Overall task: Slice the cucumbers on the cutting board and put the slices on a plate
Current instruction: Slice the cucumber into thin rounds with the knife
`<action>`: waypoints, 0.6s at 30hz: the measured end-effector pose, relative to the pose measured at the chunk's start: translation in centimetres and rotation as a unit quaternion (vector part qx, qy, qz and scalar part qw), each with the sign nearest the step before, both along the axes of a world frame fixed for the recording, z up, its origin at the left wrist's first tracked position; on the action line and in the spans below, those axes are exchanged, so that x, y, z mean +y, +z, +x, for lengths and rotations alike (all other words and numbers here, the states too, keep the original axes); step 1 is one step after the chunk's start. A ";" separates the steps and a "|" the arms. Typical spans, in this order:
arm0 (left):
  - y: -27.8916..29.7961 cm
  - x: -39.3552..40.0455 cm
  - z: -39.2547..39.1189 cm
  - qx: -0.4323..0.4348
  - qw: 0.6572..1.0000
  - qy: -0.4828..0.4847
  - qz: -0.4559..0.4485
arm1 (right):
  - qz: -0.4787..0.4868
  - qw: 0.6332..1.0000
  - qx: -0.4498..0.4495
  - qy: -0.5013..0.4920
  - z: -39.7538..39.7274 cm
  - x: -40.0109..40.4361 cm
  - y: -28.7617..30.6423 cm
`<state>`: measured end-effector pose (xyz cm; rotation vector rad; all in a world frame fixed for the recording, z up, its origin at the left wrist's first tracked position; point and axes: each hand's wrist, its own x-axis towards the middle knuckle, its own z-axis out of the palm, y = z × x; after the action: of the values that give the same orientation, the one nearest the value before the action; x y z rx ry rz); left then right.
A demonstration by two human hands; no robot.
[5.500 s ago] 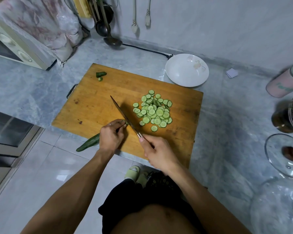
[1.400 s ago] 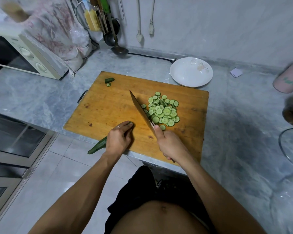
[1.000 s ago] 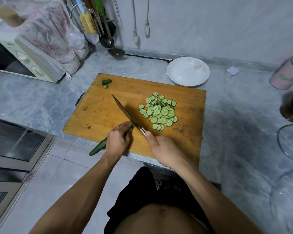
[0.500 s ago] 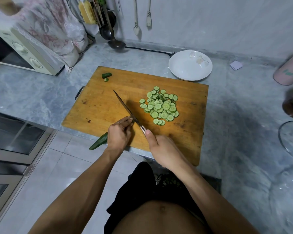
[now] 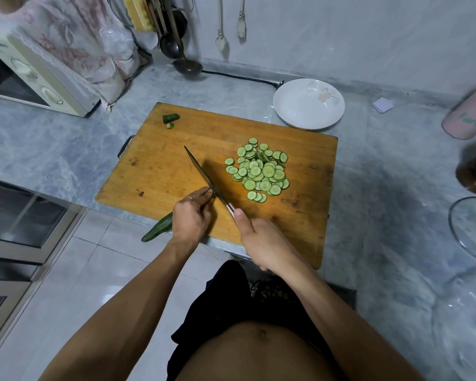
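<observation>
Unchanged since half a second ago: knife point(image 5: 204, 177) edge at cucumber point(image 5: 160, 229), right hand point(image 5: 261, 243) gripping its handle, left hand point(image 5: 191, 215) curled over the cucumber, whose tail overhangs the cutting board point(image 5: 154, 171) edge. Slices point(image 5: 259, 171) heaped mid-board. White plate point(image 5: 308, 104) empty, touching the board's far corner. Grey marble counter point(image 5: 396, 174).
</observation>
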<state>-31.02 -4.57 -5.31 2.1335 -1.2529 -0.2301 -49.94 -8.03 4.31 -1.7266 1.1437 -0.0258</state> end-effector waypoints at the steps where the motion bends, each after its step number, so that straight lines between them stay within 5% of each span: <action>1: 0.0 0.0 0.0 -0.001 1.000 0.001 -0.004 | -0.002 1.000 0.001 -0.001 0.3 -0.2 -0.1; 18: 1.2 0.1 0.5 -0.083 0.995 -0.040 0.036 | 0.004 0.998 -0.007 -0.061 0.3 -2.3 -1.7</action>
<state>-30.49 -4.48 -4.16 2.2024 -1.4480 -0.1347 -49.63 -10.38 2.61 -1.6447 1.2359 -0.1085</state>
